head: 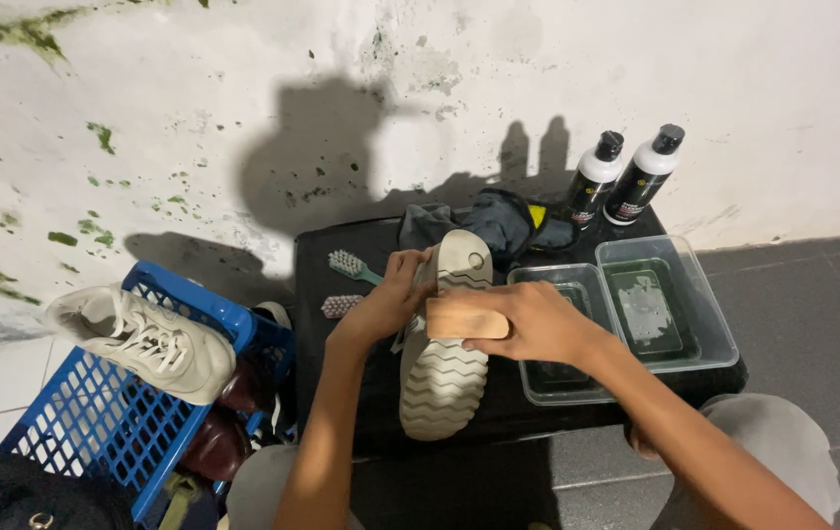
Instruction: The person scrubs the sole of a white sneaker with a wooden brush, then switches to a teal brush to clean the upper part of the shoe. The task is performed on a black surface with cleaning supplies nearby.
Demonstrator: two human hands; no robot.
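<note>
Beside the tubs (pixel 714 339), right hand (pixel 528 324) presses brush (pixel 464 319) on sole (pixel 444 378).

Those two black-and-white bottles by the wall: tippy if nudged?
Probably. The two bottles are tall and narrow, standing upright at the black table's back edge, so a sideways push likely topples them. Round bodies suggest they would roll once down. How full they are cannot be seen, so weight is uncertain.

Bare forearms, no sleeves; light grey trousers at knees (pixel 778 442).
</note>
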